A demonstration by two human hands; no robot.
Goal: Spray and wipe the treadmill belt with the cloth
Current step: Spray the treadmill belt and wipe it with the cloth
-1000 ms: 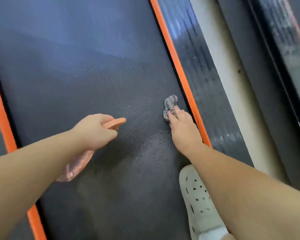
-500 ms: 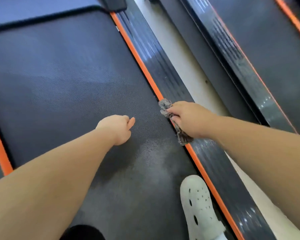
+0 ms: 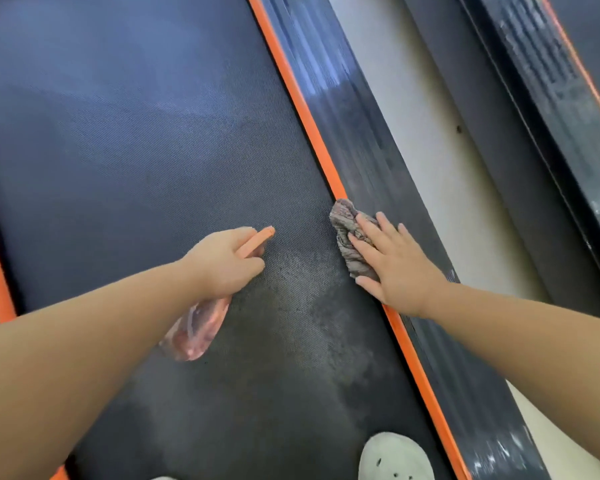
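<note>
Open-fingered right grip (image 3: 399, 268) is pressing bunched grey cloth (image 3: 347, 233) at edge of black treadmill belt (image 3: 136, 150), risking missed damp patch (image 3: 309, 306); left grip (image 3: 222, 268) is clamping pink plastic spray bottle (image 3: 196, 327).

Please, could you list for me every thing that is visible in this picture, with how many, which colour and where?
treadmill belt: 1, dark grey, fills the left and middle; paler, wet-looking patch near the bottom middle.
orange edge strip: 2, orange, one along each side of the belt.
side rail: 1, glossy black, right of the right strip.
floor: 1 strip, pale beige, between the two machines.
neighbouring treadmill: 1, black with orange trim, upper right.
cloth: 1, grey, crumpled, at the belt's right edge.
spray bottle: 1, translucent pink with orange top, above the belt.
shoe: 1, white with holes, bottom edge.
left hand: 1, grips the spray bottle.
right hand: 1, fingers straight, presses on the cloth.
</note>
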